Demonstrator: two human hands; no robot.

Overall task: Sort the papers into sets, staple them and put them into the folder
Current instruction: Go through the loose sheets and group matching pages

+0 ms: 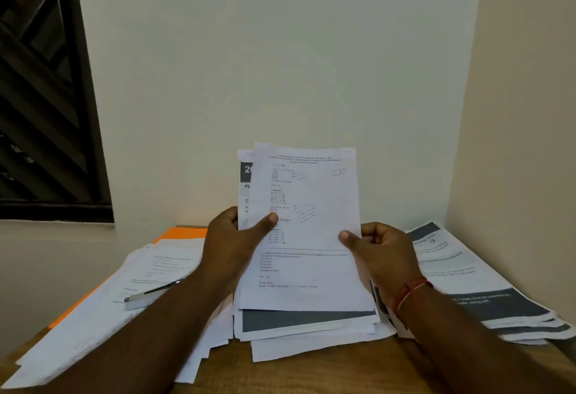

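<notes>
White copy paper everywhere, so we're dealing with light, floppy, slidey stuff. The landmark here is the stapler (152, 292), which lies on top of the left stack (93, 315). Up and to the right of it, the person holds a couple of sheets upright. The front sheet (307, 200) is printed and has "C10" scribbled near its top corner. A second sheet (244, 188) with a dark header band peeks out behind it on the stapler's side.

The left hand (230, 238) pinches the stapler-side edge, thumb flat on the front and fingers curled behind. The right hand (383, 247) pinches the far edge the same way.

Right of the stapler, under the held sheets, sits the messy middle pile (305, 322) on the wooden table (343, 375). Further right again is the dark-banded stack (486, 284). The orange folder (184, 233) pokes out beyond the stapler, underneath the left stack.

Handling-wise, I reckon single sheets will droop if held by one corner and will skate off each other. Gripping both side edges around mid-height, like here, looks like the way to go. I'd tap each set square on the table before stapling.
</notes>
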